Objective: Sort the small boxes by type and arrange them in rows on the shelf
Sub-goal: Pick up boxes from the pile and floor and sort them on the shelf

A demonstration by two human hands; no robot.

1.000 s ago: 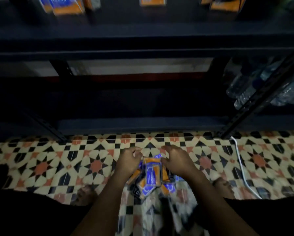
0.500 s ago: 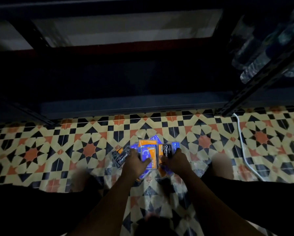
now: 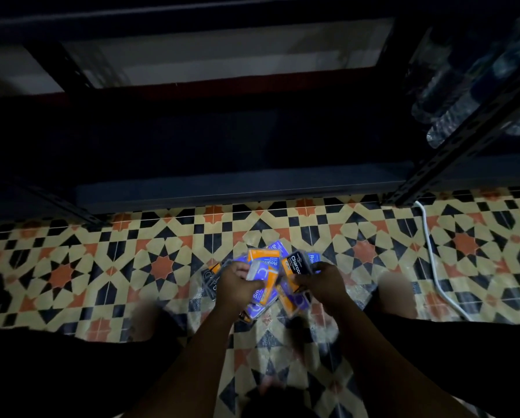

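Several small boxes, orange-and-blue and black, lie in a loose pile point(image 3: 293, 300) on the patterned floor. My left hand point(image 3: 237, 286) grips a blue-and-orange box point(image 3: 263, 267) at its lower edge. A black box marked "Charcoal" point(image 3: 296, 262) sits in my right hand point(image 3: 320, 282), tilted up over the pile. A further black box point(image 3: 209, 277) shows just left of my left hand. The dark metal shelf point(image 3: 237, 188) stands beyond the pile, its lowest board bare.
A slanted shelf upright point(image 3: 463, 140) rises at right, with clear plastic bottles point(image 3: 451, 113) behind it. A white cable point(image 3: 433, 260) runs across the tiled floor point(image 3: 102, 267) at right. My knees flank the pile on both sides.
The view has tilted down from the upper shelf to the floor. Both hands went from resting on the pile to gripping boxes; the black Charcoal box has turned up in my right hand.
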